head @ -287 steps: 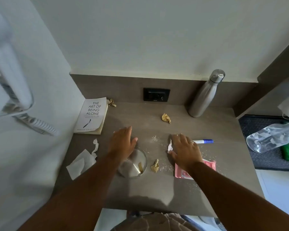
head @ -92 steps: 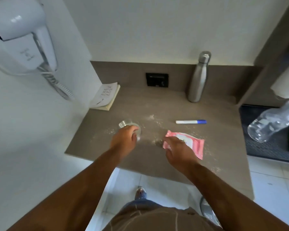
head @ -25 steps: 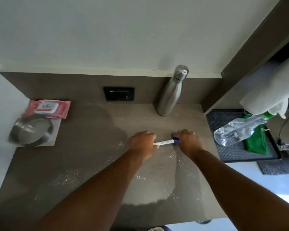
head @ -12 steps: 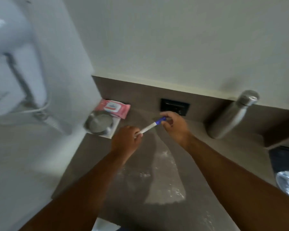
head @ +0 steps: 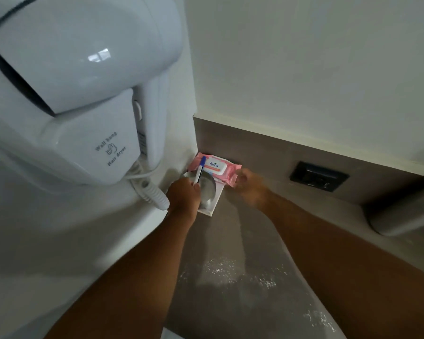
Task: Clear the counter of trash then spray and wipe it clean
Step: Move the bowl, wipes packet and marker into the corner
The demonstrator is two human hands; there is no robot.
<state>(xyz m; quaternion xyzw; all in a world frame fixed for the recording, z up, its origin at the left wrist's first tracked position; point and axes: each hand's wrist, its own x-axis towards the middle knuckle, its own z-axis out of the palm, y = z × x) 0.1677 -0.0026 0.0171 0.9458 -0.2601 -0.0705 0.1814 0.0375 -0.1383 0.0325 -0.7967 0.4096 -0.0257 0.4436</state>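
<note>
Back-left corner crowded: wipes pack (head: 216,168), bowl (head: 207,185); hair dryer (head: 78,89) overhangs.

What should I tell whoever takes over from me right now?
Left hand holds the pen over the metal bowl in the back-left corner.
Right hand is at the pink wipes pack; blurred, so its grip is unclear.
Bowl sits on a white book by the wall.
No scraps of trash visible on the counter.
White crumbs are on the counter; set the pen down, then spray and wipe. Spray bottle is out of view.
</note>
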